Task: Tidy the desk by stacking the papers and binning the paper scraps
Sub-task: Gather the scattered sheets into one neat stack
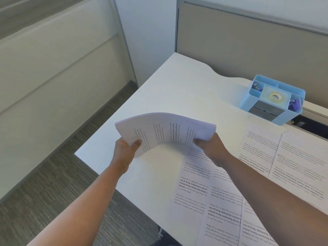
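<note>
Over the white desk between grey partitions, both hands' grip pinches the paper stack.

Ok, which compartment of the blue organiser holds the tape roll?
The big middle compartment of the organiser holds the tape roll. The smaller ones at its far-left corner and right side hold small purple items instead.
</note>
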Motion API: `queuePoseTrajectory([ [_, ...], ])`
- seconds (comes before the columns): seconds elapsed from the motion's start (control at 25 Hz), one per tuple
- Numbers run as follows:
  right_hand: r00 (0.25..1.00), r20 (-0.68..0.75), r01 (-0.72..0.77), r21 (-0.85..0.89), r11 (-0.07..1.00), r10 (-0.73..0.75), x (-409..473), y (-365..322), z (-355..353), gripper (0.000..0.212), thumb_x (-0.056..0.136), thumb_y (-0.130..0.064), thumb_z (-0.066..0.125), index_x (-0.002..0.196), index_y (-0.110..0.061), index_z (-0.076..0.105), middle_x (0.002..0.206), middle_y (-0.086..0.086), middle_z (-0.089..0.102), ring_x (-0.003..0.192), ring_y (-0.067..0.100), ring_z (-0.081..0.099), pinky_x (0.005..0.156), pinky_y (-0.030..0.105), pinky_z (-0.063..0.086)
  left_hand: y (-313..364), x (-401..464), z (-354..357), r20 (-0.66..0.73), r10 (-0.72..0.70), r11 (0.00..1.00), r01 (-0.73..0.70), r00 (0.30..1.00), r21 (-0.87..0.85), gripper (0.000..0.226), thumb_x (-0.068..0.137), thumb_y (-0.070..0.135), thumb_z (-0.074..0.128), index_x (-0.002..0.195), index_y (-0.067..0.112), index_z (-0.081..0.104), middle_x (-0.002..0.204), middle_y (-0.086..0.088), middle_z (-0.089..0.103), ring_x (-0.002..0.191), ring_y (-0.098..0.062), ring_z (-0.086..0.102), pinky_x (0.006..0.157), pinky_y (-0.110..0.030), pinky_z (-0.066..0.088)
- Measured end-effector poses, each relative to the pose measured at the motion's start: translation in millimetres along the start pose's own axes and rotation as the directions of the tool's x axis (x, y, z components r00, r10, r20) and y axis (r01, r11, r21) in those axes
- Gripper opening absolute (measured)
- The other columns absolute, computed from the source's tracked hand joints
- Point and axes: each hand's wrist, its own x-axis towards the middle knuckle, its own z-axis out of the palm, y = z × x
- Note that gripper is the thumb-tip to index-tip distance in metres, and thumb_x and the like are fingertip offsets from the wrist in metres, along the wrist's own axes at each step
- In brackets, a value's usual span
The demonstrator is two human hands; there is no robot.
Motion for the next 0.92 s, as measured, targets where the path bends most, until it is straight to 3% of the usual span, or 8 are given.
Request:
queuePoseTrajectory([
  [0.08, 1.0, -0.018, 0.006, -0.003, 1.0, -0.006, -1, -3, -2, 0.024, 0.095, -0.009, 0.069, 0.107, -0.03, 0.071, 0.117, 0.012, 0.074, 0.117, 0.039, 0.064, 0.103, 0.063, 0.048, 4, 1, -3, -0.027, 0.03, 0.999, -0.029, 0.999, 0.036, 0.024, 0.097, 0.002, 0.065, 0.118, 0.013, 0.069, 0.105, 0.006, 0.074, 0.101, -0.019, 0.068, 0.084, -0.031, 0.055],
  [0.2, 0.999, 0.023, 0.022, -0.003, 1.0, -0.022, -12, -12, -14, 0.024, 0.096, -0.01, 0.07, 0.115, -0.025, 0.072, 0.118, 0.004, 0.075, 0.116, 0.03, 0.067, 0.102, 0.055, 0.053, 20, 5, -9, 0.025, 0.088, 0.992, -0.09, 0.996, 0.091, 0.026, 0.098, 0.003, 0.065, 0.122, 0.012, 0.068, 0.11, 0.006, 0.073, 0.101, -0.015, 0.067, 0.087, -0.033, 0.054],
  [0.4, 0.994, 0.095, -0.049, 0.026, 0.998, 0.046, -66, -20, -48, 0.031, 0.093, -0.008, 0.072, 0.123, -0.017, 0.069, 0.12, 0.002, 0.075, 0.111, 0.024, 0.072, 0.085, 0.038, 0.059, 51, 12, -1, 0.34, 0.048, 0.978, -0.113, 0.939, 0.176, 0.024, 0.096, 0.002, 0.066, 0.114, 0.017, 0.072, 0.109, 0.005, 0.077, 0.103, -0.019, 0.073, 0.089, -0.038, 0.058],
  [0.56, 0.993, -0.017, -0.116, 0.128, 0.985, 0.119, -119, -1, -82, 0.039, 0.091, -0.006, 0.073, 0.128, -0.016, 0.066, 0.123, 0.004, 0.074, 0.112, 0.026, 0.071, 0.094, 0.049, 0.058, 61, 14, 44, 0.567, 0.012, 0.985, -0.107, 0.824, 0.135, 0.038, 0.086, 0.001, 0.078, 0.122, 0.007, 0.067, 0.116, -0.008, 0.076, 0.106, -0.03, 0.074, 0.089, -0.047, 0.06],
  [0.68, 0.973, -0.123, -0.155, 0.279, 0.948, 0.196, -156, 22, -108, 0.041, 0.091, -0.001, 0.071, 0.129, -0.013, 0.065, 0.125, 0.005, 0.073, 0.114, 0.029, 0.07, 0.096, 0.05, 0.057, 63, -1, 93, 0.58, -0.029, 0.994, -0.037, 0.814, 0.101, 0.042, 0.083, 0.001, 0.081, 0.119, 0.007, 0.061, 0.107, -0.014, 0.078, 0.092, -0.032, 0.077, 0.076, -0.046, 0.063],
  [0.8, 0.944, -0.224, -0.13, 0.42, 0.898, 0.241, -195, 47, -134, 0.041, 0.092, 0.002, 0.068, 0.131, -0.011, 0.064, 0.124, 0.005, 0.074, 0.113, 0.027, 0.071, 0.088, 0.041, 0.06, 53, -22, 139, 0.487, -0.091, 0.996, 0.092, 0.869, 0.021, 0.028, 0.088, 0.01, 0.078, 0.112, 0.014, 0.063, 0.098, -0.01, 0.077, 0.08, -0.026, 0.073, 0.065, -0.036, 0.059],
  [0.84, 0.931, -0.261, -0.111, 0.46, 0.881, 0.254, -206, 55, -141, 0.04, 0.092, 0.003, 0.067, 0.13, -0.011, 0.065, 0.123, 0.005, 0.074, 0.111, 0.025, 0.072, 0.085, 0.04, 0.06, 47, -31, 153, 0.48, -0.125, 0.984, 0.17, 0.868, -0.051, 0.022, 0.091, 0.014, 0.075, 0.11, 0.014, 0.064, 0.097, -0.008, 0.076, 0.082, -0.024, 0.07, 0.065, -0.034, 0.059],
  [0.92, 0.9, -0.336, -0.06, 0.539, 0.84, 0.28, -225, 74, -156, 0.037, 0.093, 0.003, 0.066, 0.127, -0.012, 0.066, 0.123, 0.005, 0.074, 0.109, 0.024, 0.073, 0.081, 0.039, 0.061, 35, -60, 184, 0.569, -0.176, 0.917, 0.344, 0.803, -0.202, 0.02, 0.095, 0.019, 0.068, 0.112, 0.009, 0.064, 0.103, -0.009, 0.075, 0.09, -0.023, 0.072, 0.074, -0.037, 0.064],
])
